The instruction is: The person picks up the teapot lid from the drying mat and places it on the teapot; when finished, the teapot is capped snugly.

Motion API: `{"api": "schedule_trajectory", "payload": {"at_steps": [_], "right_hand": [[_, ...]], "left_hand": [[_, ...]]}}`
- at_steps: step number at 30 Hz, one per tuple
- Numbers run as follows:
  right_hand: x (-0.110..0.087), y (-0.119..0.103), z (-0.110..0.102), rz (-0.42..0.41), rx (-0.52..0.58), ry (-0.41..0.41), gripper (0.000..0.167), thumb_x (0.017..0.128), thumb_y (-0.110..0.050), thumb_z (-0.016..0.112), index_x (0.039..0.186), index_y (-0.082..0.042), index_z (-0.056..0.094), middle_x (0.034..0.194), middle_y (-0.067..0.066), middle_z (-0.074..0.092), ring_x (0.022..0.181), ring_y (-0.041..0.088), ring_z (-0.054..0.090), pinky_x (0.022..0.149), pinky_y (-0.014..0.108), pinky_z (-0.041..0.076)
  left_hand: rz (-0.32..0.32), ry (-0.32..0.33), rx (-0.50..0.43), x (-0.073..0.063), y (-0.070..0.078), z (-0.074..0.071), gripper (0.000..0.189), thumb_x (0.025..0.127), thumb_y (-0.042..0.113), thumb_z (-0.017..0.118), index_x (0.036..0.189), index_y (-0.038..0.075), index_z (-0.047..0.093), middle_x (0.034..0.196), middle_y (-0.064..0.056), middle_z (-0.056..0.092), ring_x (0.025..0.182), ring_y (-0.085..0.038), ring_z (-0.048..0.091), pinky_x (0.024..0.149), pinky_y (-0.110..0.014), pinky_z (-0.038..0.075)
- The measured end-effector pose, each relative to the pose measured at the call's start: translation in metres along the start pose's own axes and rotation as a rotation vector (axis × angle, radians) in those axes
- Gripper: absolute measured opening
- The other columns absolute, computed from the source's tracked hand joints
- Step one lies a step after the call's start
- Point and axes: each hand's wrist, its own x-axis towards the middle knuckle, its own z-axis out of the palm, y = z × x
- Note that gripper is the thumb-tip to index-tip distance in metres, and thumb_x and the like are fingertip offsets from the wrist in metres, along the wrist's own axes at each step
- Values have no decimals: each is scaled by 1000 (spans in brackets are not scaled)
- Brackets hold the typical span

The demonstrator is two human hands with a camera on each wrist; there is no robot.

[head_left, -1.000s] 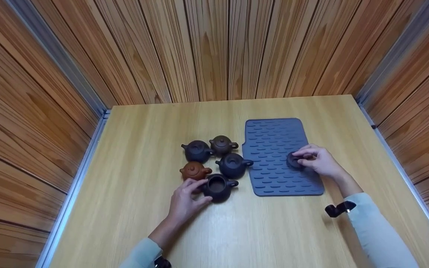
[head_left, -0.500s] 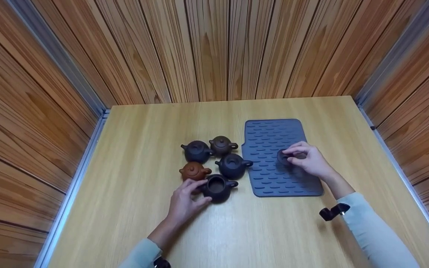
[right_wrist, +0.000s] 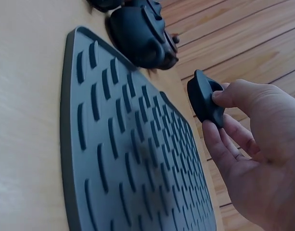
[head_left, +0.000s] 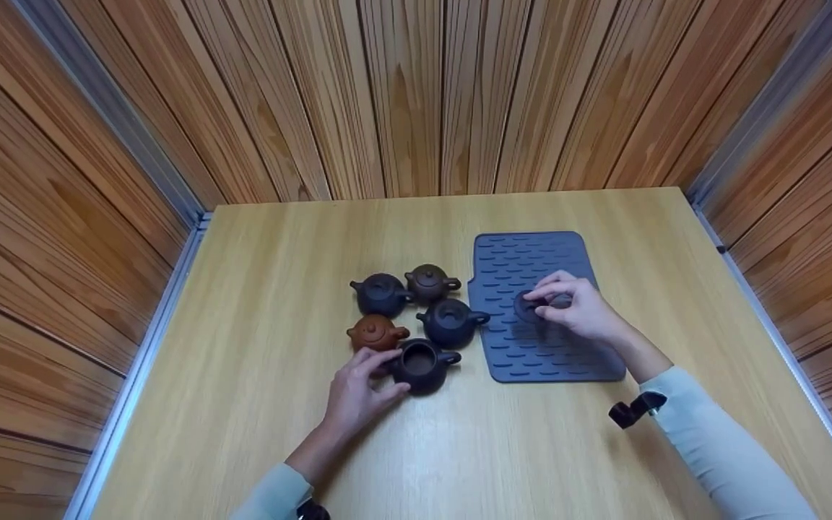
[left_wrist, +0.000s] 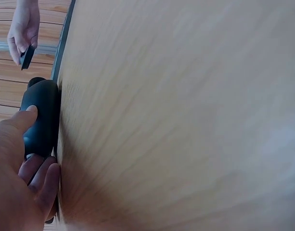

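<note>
My right hand (head_left: pixel 576 309) pinches a dark round teapot lid (right_wrist: pixel 205 98) by its knob. In the right wrist view the lid is held tilted above the grey ridged mat (right_wrist: pixel 104 144), apart from it. My left hand (head_left: pixel 360 386) grips a black lidless teapot (head_left: pixel 420 370) on its spout side, thumb against the body. That teapot stands upright on the table with its round mouth uncovered and its handle to the right. The left wrist view shows my thumb on the teapot's dark body (left_wrist: pixel 44 118), with fingers below it.
Behind the lidless pot stand several lidded teapots: a reddish-brown one (head_left: pixel 376 334), a black one (head_left: pixel 452 323), another black one (head_left: pixel 380 294) and a dark brown one (head_left: pixel 430 283). The mat lies to their right. Wooden panels (head_left: pixel 401 94) wall the table (head_left: pixel 279 303).
My right hand has carried the lid leftward across the mat toward the teapots. The left hand and the lidless teapot have stayed in place.
</note>
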Motion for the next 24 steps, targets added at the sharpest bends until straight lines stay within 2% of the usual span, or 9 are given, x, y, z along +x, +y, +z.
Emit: {"api": "schedule_trajectory", "payload": {"at_steps": [3,8,13,19,24], "right_hand": [[4,-5,5,-21,-8,-17,25,103,0,78,125,-8,86,133,19,68,128,23,55,111,48,46],[9,-15,14,-29,-38,-50,26,102,-2,79,125,-12,87,135,15,68,132,26,57,109,42,54],[13,-24,22,-59,-35,-92,26,102,-2,79,125,-12,87,135,16,68,132,30,59,108,43,59],[20,-34,36,-108,-28,-116,24,99,-1,81,120,-11,89,132,15,70,126,24,61,101,29,58],[25,-43,47,-118,8,-138,23,99,0,81,119,-9,88,131,16,69,125,23,61,97,24,58]], "left_hand": [[-2,1,1,0,0,0,52,83,22,102,131,19,84,111,-3,75,94,-21,76,80,-30,61],[0,-1,-5,0,0,-1,51,83,21,102,131,18,84,111,-4,75,93,-21,74,80,-29,59],[-9,-8,-5,1,0,-1,51,83,21,102,131,19,84,111,-3,75,93,-20,73,80,-28,58],[-18,-15,-4,1,0,-1,52,82,21,103,131,19,84,111,-3,75,95,-21,74,81,-29,59],[-15,-12,1,1,-1,0,52,81,21,103,130,18,84,111,-3,76,97,-21,76,82,-30,60]]}}
